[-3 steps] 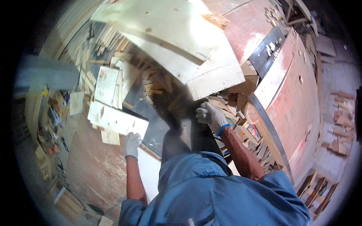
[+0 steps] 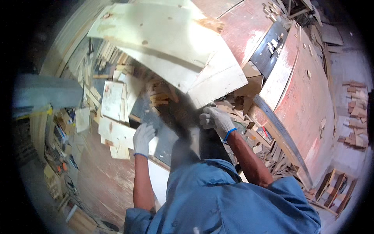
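Note:
My left hand (image 2: 144,139), in a white work glove, is over the right part of a pale wooden board (image 2: 117,132), fingers extended and a little apart. Whether it touches the board is unclear. In a matching glove with a blue cuff, my right hand (image 2: 218,120) is curled closed just below the lower corner of a large pale plywood sheet (image 2: 218,80). Anything inside those fingers is hidden. Another pale board (image 2: 113,100) lies beyond the one at my left hand.
Wood offcuts (image 2: 157,93) are heaped on the dark surface ahead. A reddish worktop (image 2: 307,93) with a metal-edged rail (image 2: 274,130) stands to the right, scraps below it. A grey beam (image 2: 48,91) juts in from the left. Wood pieces (image 2: 355,113) lie on the far-right floor.
My left hand has shifted up and right, from the near edge of the pale board to over its right part. My right hand stays almost in place, still curled.

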{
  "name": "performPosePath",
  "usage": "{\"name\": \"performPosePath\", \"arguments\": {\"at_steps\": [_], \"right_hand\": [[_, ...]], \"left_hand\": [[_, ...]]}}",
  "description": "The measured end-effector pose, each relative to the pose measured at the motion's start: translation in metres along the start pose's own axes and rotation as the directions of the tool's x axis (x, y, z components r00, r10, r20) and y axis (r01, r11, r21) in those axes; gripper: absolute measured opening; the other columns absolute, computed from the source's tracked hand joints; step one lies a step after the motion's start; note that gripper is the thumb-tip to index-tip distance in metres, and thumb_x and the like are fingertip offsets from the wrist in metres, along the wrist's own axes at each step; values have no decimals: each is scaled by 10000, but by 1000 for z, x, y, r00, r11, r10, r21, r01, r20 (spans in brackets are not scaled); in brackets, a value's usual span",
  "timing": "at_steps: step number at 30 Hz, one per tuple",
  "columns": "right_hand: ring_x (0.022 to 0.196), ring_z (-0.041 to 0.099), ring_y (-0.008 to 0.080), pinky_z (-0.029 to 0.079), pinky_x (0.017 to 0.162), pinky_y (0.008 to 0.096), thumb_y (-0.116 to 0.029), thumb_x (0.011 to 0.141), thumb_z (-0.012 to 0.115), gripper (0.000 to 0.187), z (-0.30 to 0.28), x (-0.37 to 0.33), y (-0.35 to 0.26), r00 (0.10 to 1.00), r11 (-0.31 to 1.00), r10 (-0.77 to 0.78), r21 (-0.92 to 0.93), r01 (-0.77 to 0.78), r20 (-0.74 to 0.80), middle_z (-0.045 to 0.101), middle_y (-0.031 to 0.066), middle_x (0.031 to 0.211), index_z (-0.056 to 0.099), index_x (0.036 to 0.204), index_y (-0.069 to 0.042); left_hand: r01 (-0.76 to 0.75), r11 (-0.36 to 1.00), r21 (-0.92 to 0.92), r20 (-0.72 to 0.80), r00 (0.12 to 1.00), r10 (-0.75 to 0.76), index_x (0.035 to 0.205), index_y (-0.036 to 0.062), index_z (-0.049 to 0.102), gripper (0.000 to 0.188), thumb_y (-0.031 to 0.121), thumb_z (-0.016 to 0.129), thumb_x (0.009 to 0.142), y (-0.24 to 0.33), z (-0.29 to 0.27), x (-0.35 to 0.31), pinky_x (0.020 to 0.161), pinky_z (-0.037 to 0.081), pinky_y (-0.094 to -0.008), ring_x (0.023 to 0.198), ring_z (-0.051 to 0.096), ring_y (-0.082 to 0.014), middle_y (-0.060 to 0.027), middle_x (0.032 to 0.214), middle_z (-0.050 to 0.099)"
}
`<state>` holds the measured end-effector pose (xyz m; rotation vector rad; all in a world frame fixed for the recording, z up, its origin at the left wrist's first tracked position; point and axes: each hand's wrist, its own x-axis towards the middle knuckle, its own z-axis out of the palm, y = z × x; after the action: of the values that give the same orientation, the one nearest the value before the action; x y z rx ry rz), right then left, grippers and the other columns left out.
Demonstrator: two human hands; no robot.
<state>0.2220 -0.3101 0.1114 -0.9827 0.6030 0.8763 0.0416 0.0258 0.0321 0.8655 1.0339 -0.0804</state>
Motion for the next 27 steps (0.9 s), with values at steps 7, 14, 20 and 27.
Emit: {"name": "performPosePath", "arguments": {"at_steps": [7,14,20,27], "right_hand": [[768,662,191,566,665,308,-292,1026,611,407,24,17,-124,887,888,-429,-257,380,-170,679,131,1022,584,1273,30],[852,668,181,570,719,331,-353,943,680,545,28,117,-241,700,663,-697,-513,545,-156,706,160,975,617,1289,64],[558,569,179,465,546,330,-491,912,691,461,23,177,-303,752,569,-654,-712,411,-88,575,37,670,693,997,-37],[626,578,145,431,558,359,-525,860,752,484,23,209,-320,719,517,-685,-774,365,-119,594,39,683,670,763,-57]], "left_hand": [[-120,981,-150,467,866,177,1378,-43,496,424,253,498,1074,113,206,60,902,594,-416,1034,700,-320,-242,1228,657],[-54,984,-170,446,886,126,1454,-74,374,496,208,493,1063,118,269,78,963,576,-459,1208,615,-377,-293,1401,530],[21,908,-418,565,789,242,1475,-65,359,481,184,398,1065,106,267,111,1106,470,-493,1349,498,-433,-288,1529,422],[-39,942,-332,345,925,159,1402,-48,419,490,316,412,1074,127,299,92,981,550,-518,1176,608,-431,-327,1385,510]]}}
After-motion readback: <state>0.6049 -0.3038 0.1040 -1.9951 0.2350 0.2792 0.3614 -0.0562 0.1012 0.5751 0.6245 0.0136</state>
